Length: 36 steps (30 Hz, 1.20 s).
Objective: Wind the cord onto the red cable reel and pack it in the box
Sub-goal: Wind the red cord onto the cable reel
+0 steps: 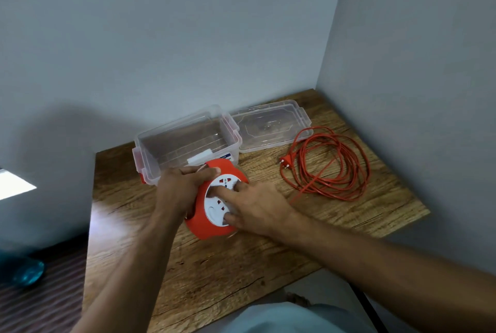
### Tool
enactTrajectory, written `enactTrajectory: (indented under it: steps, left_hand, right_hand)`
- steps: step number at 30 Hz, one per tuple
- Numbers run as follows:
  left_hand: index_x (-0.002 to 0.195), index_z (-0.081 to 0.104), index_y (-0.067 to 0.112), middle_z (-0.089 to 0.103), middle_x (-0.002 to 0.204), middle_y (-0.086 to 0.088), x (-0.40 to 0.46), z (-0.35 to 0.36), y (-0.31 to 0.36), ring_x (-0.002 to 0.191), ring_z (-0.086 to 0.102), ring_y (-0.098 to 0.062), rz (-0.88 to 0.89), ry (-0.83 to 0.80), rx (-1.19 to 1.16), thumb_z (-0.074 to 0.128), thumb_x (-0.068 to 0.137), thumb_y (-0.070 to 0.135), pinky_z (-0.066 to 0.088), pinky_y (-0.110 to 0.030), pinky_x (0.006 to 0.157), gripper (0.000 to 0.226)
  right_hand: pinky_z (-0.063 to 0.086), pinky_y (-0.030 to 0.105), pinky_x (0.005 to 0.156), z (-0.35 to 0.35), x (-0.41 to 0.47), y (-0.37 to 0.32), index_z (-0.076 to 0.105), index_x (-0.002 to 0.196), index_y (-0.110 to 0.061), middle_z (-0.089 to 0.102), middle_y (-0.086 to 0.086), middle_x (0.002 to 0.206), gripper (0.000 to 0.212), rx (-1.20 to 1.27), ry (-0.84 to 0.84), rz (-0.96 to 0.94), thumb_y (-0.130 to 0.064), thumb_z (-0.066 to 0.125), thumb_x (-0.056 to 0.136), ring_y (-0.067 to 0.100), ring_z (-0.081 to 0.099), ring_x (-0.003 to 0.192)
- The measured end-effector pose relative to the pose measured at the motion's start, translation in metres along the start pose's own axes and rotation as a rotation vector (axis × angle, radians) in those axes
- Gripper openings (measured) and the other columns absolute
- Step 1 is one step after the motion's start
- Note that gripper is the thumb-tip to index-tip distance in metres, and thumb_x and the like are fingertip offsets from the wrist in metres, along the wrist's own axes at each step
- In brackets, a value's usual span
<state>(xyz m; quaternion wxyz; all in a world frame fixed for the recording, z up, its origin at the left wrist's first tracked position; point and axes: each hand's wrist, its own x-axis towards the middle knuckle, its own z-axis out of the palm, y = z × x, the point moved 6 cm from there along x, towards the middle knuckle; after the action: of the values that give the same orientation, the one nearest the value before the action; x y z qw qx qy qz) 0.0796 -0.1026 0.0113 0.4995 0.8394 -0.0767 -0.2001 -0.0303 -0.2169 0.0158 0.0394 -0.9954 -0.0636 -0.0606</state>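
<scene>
A red cable reel with a white socket face is tilted up on the wooden table. My left hand grips its left and top rim. My right hand rests on the white face with fingers spread over it. The red cord lies in a loose coil to the right, its plug pointing left. One strand runs from the coil toward the reel and passes under my right hand. The clear plastic box stands open just behind the reel.
The box's clear lid lies flat to the right of the box. Grey walls close off the table at the back and right. The table's left edge drops to a striped floor with a teal object.
</scene>
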Motion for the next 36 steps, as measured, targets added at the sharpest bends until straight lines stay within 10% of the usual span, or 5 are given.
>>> enactTrajectory:
  steps: [7,18,22,28,36]
  left_hand:
    - [0.087,0.077,0.029,0.077,0.071,0.007,-0.010,0.007,0.001,0.063,0.077,-0.019,0.044,0.033,-0.047,0.083,0.081,0.040,0.061,-0.030,0.059,0.013]
    - [0.085,0.077,0.020,0.081,0.077,0.000,-0.014,0.009,-0.006,0.064,0.079,-0.023,-0.055,0.033,-0.298,0.081,0.084,0.030,0.061,-0.030,0.054,0.011]
    - [0.082,0.077,0.021,0.078,0.061,0.006,-0.020,0.014,0.004,0.051,0.075,-0.012,-0.012,0.043,-0.379,0.081,0.085,0.023,0.057,-0.022,0.043,0.005]
    - [0.091,0.081,0.015,0.077,0.068,-0.007,-0.021,0.015,0.012,0.040,0.068,-0.010,0.017,0.107,-0.392,0.084,0.083,0.023,0.046,-0.016,0.035,0.012]
    - [0.082,0.077,0.013,0.081,0.069,0.000,-0.002,0.002,-0.006,0.066,0.079,-0.025,-0.083,-0.006,-0.304,0.081,0.084,0.032,0.060,-0.033,0.060,0.019]
  right_hand:
    - [0.050,0.043,0.083,0.004,-0.013,-0.001,0.029,0.147,-0.033,0.061,0.011,0.129,0.062,0.237,-0.029,0.192,-0.048,0.056,0.093,0.035,0.063,0.107]
    - [0.041,0.032,0.057,-0.011,-0.002,0.005,0.021,0.151,-0.036,0.057,0.017,0.131,0.064,-0.123,-0.110,-0.111,-0.051,0.050,0.096,0.033,0.065,0.098]
    - [0.049,0.033,0.073,-0.011,-0.003,0.023,0.038,0.138,-0.024,0.067,0.008,0.117,0.071,0.299,-0.011,0.363,-0.063,0.061,0.083,0.031,0.067,0.098]
    - [0.048,0.025,0.040,0.007,-0.007,0.023,0.059,0.094,-0.008,0.074,0.010,0.075,0.045,1.283,-0.010,0.937,-0.052,0.065,0.089,0.017,0.064,0.045]
    - [0.052,0.036,0.052,-0.031,-0.011,0.018,0.046,0.138,-0.030,0.055,0.013,0.133,0.050,-0.131,-0.020,-0.167,-0.037,0.064,0.092,0.031,0.068,0.081]
